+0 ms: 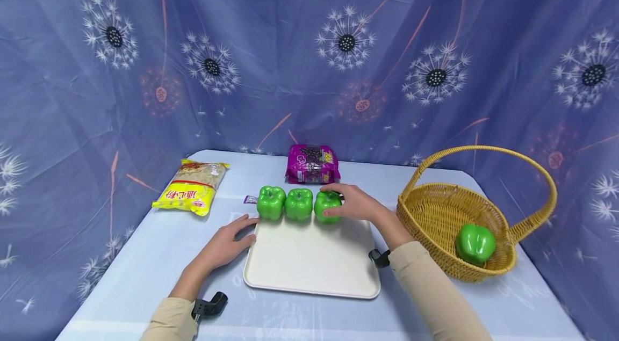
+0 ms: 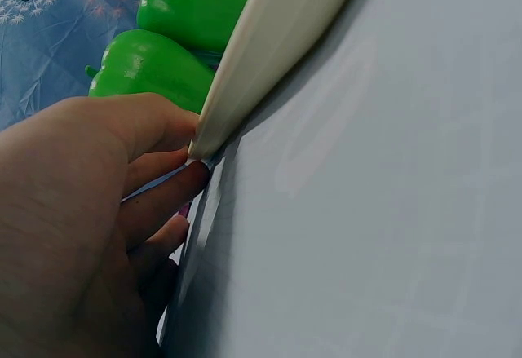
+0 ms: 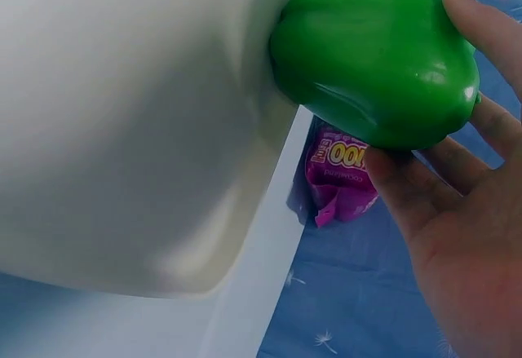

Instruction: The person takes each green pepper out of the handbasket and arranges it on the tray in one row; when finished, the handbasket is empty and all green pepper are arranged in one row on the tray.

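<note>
Three green bell peppers stand in a row along the far edge of a white tray (image 1: 309,260): the left pepper (image 1: 271,203), the middle pepper (image 1: 298,204) and the right pepper (image 1: 324,205). My right hand (image 1: 355,202) grips the right pepper, with the thumb on one side and fingers on the other, as the right wrist view shows. My left hand (image 1: 224,244) rests against the tray's left rim near its far corner, fingers loosely extended. In the left wrist view its fingertips touch the tray's edge (image 2: 253,56).
A wicker basket (image 1: 427,228) with a tall handle stands at the right, holding another green bell pepper (image 1: 475,244). Behind the row lies a purple snack bag (image 1: 312,165). A yellow pasta bag (image 1: 193,186) lies at the far left, and a small purple packet (image 1: 250,200) beside the left pepper.
</note>
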